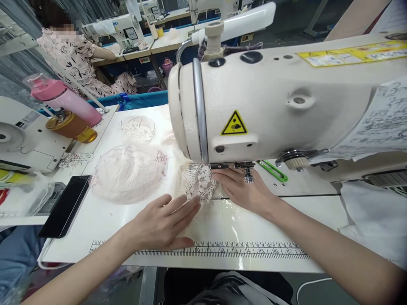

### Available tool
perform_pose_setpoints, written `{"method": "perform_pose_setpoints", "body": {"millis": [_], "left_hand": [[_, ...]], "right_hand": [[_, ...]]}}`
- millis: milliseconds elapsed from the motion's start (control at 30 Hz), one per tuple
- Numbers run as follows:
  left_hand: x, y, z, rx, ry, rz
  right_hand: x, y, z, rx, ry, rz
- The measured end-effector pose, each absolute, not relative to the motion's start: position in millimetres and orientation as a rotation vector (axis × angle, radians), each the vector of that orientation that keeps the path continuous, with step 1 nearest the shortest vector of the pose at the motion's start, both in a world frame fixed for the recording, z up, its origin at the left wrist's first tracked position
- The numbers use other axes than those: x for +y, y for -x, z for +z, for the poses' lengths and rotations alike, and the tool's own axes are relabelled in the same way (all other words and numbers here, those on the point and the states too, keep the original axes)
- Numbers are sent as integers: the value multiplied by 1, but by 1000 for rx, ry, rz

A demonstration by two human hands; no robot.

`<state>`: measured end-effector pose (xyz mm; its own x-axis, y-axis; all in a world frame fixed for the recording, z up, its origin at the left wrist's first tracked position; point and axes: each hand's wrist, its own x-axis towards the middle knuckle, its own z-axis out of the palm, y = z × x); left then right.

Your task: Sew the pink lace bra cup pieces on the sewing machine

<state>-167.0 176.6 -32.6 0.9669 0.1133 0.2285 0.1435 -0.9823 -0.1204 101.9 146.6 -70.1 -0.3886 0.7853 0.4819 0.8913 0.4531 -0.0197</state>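
A lace piece (197,181), pale with an openwork pattern, lies under the head of a white sewing machine (270,97). My left hand (167,220) rests palm down at its near left edge, fingers stretched out and tips on the lace. From the right, my right hand (246,190) reaches beneath the machine head. Its extended fingertips touch the lace's right edge, and part of the hand is hidden by the machine's lower fittings. The needle area is out of sight behind the head.
Left of the lace lie a pile of sheer pale pieces (130,173) and a smaller round lace piece (138,128). A black phone (65,206), a pink bottle (66,97) and an amber cup (71,126) stand further left. Green thread snips (273,170) lie behind my right hand. A ruler strip (235,250) runs along the front edge.
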Motion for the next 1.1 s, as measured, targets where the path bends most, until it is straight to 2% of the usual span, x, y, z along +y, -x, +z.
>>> {"method": "perform_pose_setpoints", "body": {"millis": [100,200,300,400,533,667,833,1100], "left_hand": [[168,177,-40,-338,2973,-432],[168,168,-34,-836,3042,-619],[181,150,-15,-1166,3023,-608],[200,132,-4,-885,3086,-443],[216,116,-17,-523,3019,-265],[218,110,-38,-480,2869,-415],[214,110,-49,-507,2813,-593],[211,114,-62,-580,2963,-439]], "right_hand": [[146,-101,-69,-2321,1376,-285],[147,-101,-72,-2305,1323,-210],[149,-102,-75,-2266,1271,-178],[153,-103,-76,-2271,1233,-155],[153,-104,-76,-2277,1254,-150],[150,-103,-80,-2238,1323,-230],[152,-101,-83,-2273,1204,-338],[149,-97,-73,-2235,1233,-416]]}}
